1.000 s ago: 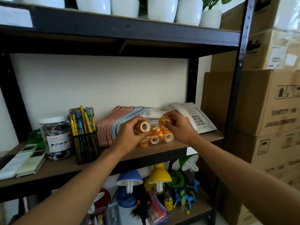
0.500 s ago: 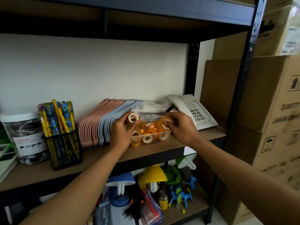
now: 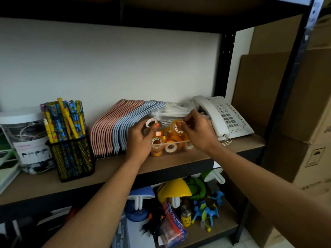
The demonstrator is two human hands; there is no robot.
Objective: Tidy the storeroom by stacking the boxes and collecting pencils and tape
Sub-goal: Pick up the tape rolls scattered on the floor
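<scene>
Two hands each pinch a tape roll: left hand (image 3: 138, 140) a white-cored one (image 3: 151, 122), right hand (image 3: 198, 133) an amber one (image 3: 177, 127).

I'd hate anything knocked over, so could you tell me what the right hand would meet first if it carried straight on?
Probably the clear plastic bags just beyond the right hand; depth is unclear.

A black metal shelving unit (image 3: 223, 72) with brown wooden shelf boards (image 3: 179, 161) stands against a plain white wall (image 3: 111, 68). Its front upright (image 3: 284, 104) runs down the right side, and the underside of the shelf above lies in deep shadow. Light is dim and soft, brightest on the wall. At the lower right corner, a patch of pale tiled floor (image 3: 250, 237) shows beside the unit's foot.
</scene>
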